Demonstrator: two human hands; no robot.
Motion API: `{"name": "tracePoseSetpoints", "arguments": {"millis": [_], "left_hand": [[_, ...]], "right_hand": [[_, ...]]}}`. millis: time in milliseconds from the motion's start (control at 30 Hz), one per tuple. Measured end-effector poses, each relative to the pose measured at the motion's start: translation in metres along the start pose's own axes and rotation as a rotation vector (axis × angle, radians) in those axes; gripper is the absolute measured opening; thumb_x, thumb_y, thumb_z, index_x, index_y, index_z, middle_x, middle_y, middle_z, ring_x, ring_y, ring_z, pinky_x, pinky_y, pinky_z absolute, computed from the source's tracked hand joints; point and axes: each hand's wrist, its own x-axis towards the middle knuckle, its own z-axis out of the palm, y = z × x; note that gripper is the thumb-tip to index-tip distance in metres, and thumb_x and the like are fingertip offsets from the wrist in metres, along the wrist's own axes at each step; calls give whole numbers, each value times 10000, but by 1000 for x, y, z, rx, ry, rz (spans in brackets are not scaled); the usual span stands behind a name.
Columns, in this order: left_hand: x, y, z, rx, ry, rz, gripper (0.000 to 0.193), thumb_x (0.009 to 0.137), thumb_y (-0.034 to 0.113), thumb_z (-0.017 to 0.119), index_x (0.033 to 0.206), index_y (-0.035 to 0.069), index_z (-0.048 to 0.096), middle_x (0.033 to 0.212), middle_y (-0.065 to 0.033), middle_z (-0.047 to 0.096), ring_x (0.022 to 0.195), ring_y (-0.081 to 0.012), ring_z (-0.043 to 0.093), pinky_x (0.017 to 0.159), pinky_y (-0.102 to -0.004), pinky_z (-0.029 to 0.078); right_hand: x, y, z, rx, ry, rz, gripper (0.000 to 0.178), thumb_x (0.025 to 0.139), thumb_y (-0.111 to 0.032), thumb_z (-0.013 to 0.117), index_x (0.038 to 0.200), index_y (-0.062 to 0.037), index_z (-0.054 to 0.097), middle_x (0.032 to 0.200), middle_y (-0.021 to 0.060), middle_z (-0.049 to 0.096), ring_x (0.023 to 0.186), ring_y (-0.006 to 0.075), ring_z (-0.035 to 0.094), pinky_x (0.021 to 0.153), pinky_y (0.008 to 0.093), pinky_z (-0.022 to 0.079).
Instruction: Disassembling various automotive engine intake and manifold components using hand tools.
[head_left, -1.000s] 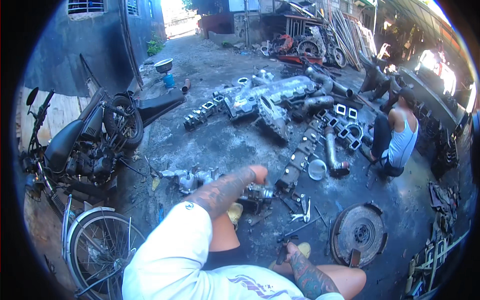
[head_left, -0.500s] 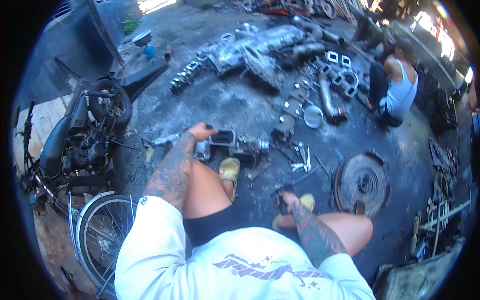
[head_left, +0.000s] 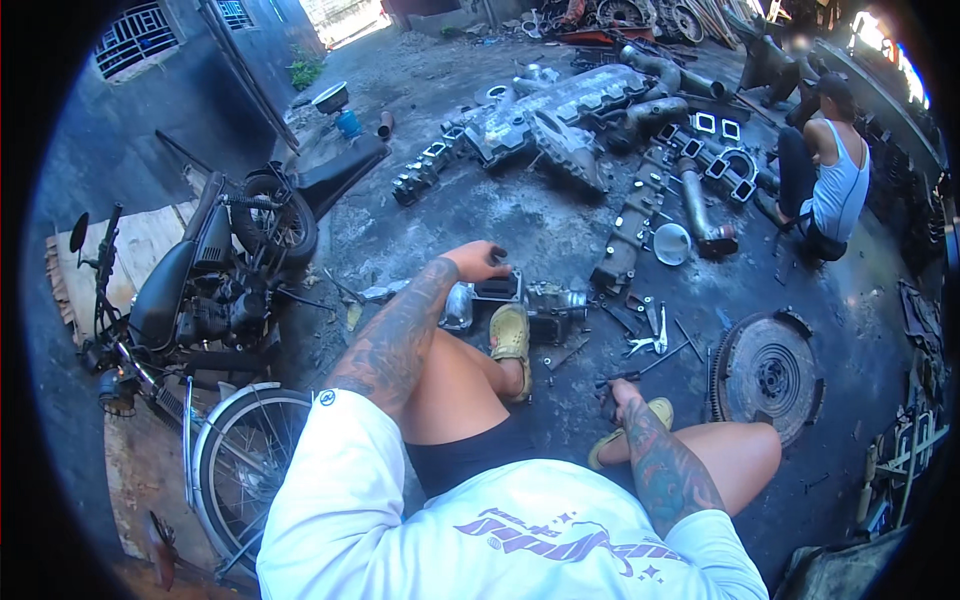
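Note:
My left hand (head_left: 478, 262) hovers at the far side of a metal housing (head_left: 515, 288) with a rectangular opening, which lies on the ground beside my foot. Its fingers are curled in, with something dark at the tips too small to make out. By my other foot, my right hand (head_left: 622, 396) is closed around a dark tool (head_left: 607, 404). A thin rod (head_left: 668, 359) slants away from that hand; whether it belongs to the tool is unclear. Just beyond lie locking pliers (head_left: 650, 340) and other hand tools.
A big toothed flywheel (head_left: 765, 375) lies to the right. Engine castings (head_left: 570, 110), a pipe (head_left: 700, 205) and a round bowl (head_left: 671, 243) spread ahead. Another person (head_left: 838, 180) squats at far right. Motorcycle (head_left: 165, 300) and a spoked wheel (head_left: 250, 460) stand left.
The view has swung, so the scene sits farther right and lower. My left hand has moved rightward over the housing's far edge. My right hand stays about where it was.

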Motion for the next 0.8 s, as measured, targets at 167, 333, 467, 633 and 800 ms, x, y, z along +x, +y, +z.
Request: {"name": "tracePoseSetpoints", "arguments": {"millis": [167,333,467,633,800], "left_hand": [[32,-19,32,-52,4,36,584,808,440,611,1177,-7,546,1102,-204,610,1044,-300,581,897,-358,450],[53,-28,37,-235,-229,-128,606,788,495,631,1181,38,563,1118,-154,613,1023,-238,580,894,-338,438],[46,-19,31,-310,-230,-164,693,801,515,611,1262,15,482,1229,-179,543,1126,-266,520,948,-335,403],[51,-10,32,-179,-233,-95,654,831,457,618,1275,3,462,1235,-155,549,1150,-240,511,983,-326,383],[45,-28,37,-244,-222,-138,722,810,522,608,1296,14,445,1262,-179,519,1175,-266,492,996,-332,373]], "right_hand": [[11,6,-14,17,-12,-27,144,891,-136,463,905,-20,547,672,84,584,495,192,546,434,322,456],[-6,5,-19,2,47,50,183,919,-191,486,905,-20,549,719,73,588,542,171,546,477,314,467],[-8,-23,4,-78,-46,39,217,941,-226,477,870,-25,514,696,56,531,539,156,508,460,287,445],[10,-40,29,-111,-83,-1,213,941,-238,491,859,-41,483,676,45,495,507,136,455,427,273,406],[30,-50,28,-56,-41,22,205,932,-239,513,940,-43,455,711,48,501,502,113,428,402,257,372]]}}
